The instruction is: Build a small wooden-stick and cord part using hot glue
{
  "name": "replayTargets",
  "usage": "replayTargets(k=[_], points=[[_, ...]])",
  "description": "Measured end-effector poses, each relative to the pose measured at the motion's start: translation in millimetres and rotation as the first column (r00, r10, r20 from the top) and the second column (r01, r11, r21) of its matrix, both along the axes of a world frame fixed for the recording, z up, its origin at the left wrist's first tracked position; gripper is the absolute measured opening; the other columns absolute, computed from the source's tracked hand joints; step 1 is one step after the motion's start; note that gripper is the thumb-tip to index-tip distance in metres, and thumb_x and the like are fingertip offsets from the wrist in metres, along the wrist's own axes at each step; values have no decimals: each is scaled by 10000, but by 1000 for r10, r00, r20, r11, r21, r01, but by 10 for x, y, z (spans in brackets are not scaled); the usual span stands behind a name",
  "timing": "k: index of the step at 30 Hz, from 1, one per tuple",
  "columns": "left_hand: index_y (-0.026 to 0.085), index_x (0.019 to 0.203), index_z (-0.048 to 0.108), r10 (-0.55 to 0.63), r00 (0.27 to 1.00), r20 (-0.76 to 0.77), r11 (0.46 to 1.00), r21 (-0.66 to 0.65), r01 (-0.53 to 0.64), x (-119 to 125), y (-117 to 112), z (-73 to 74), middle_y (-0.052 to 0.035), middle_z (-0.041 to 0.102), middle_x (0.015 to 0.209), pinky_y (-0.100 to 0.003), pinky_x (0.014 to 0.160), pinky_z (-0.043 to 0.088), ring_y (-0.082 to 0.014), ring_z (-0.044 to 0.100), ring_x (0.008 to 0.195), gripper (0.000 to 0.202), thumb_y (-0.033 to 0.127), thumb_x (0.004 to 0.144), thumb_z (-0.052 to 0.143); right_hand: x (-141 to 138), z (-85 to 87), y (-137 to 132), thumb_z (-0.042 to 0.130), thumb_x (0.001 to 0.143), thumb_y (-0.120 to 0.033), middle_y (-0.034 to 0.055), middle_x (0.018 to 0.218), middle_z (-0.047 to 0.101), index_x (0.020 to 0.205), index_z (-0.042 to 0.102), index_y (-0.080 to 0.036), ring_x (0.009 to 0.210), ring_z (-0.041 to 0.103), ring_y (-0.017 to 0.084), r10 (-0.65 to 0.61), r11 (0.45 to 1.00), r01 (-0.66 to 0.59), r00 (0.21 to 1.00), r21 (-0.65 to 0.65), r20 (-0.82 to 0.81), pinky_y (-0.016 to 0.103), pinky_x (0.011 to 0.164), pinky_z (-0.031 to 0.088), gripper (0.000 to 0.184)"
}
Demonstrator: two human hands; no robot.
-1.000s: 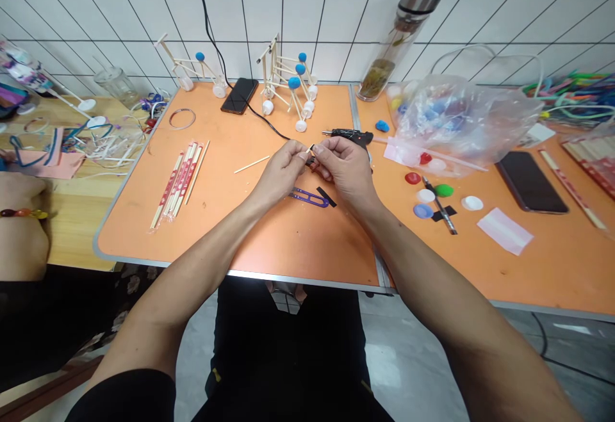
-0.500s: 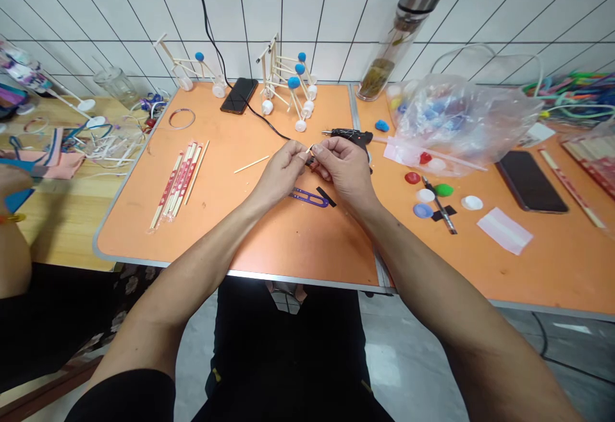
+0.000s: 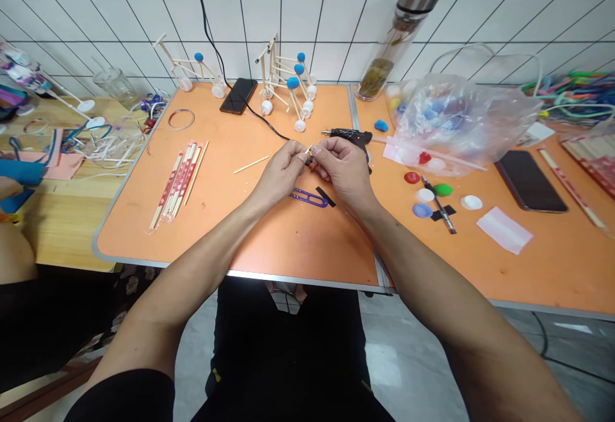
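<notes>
My left hand (image 3: 280, 174) and my right hand (image 3: 343, 169) meet above the orange table (image 3: 192, 249), pinching a short wooden stick (image 3: 308, 150) between their fingertips. A small dark piece (image 3: 312, 163) shows just below the stick, partly hidden by my fingers. Right behind my right hand lies a black hot glue gun (image 3: 348, 136). Purple thread snips (image 3: 309, 198) and a black tape strip (image 3: 325, 196) sit just below my hands. A loose wooden stick (image 3: 250, 164) lies to the left of my left hand.
Two stick models with blue balls (image 3: 288, 86) stand at the back, near a black phone (image 3: 239, 95). A transparent bag of caps (image 3: 461, 118) lies right, beside loose bottle caps (image 3: 423, 193). Wrapped chopsticks (image 3: 175, 185) lie left. A co-worker's hand (image 3: 12, 186) holds something blue.
My hands have barely moved and still pinch the stick. The co-worker's arm has moved up and left, and a blue item now shows at their hand.
</notes>
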State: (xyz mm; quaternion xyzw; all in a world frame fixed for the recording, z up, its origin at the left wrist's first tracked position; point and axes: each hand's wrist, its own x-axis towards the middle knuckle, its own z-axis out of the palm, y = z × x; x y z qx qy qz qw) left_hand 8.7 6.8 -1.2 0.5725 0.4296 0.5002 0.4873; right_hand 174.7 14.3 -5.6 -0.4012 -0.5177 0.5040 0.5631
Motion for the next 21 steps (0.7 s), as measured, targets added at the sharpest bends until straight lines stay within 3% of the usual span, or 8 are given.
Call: replayTargets(k=[7, 16, 21], points=[[213, 912, 588, -50, 999, -9, 999, 10, 50, -9, 0, -15, 37, 510, 755, -249, 644, 352, -135, 412, 666, 250, 217, 1158, 633, -10, 1, 11, 1023, 798, -731, -10, 711, 716, 828, 739, -229, 568, 456, 98, -6, 1000, 6, 1000, 6, 10, 266, 560, 363, 578], [207, 911, 582, -74, 991, 115, 987, -132, 89, 35, -16, 48, 86, 439, 635, -233, 586, 292, -101, 338, 553, 269, 150, 1174, 583, -7, 36, -11, 1030, 801, -702, -10, 741, 724, 832, 732, -224, 566, 467, 90, 18, 1000, -18, 1000, 0, -13, 270, 564, 380, 564], [203, 904, 584, -72, 987, 141, 980, -172, 96, 35, -38, 106, 90, 431, 619, -225, 572, 271, -90, 317, 527, 275, 147, 1173, 583, -9, 35, -13, 1023, 853, -613, -14, 758, 720, 855, 725, -228, 567, 473, 85, 22, 1000, -22, 999, -17, -23, 260, 568, 382, 487]])
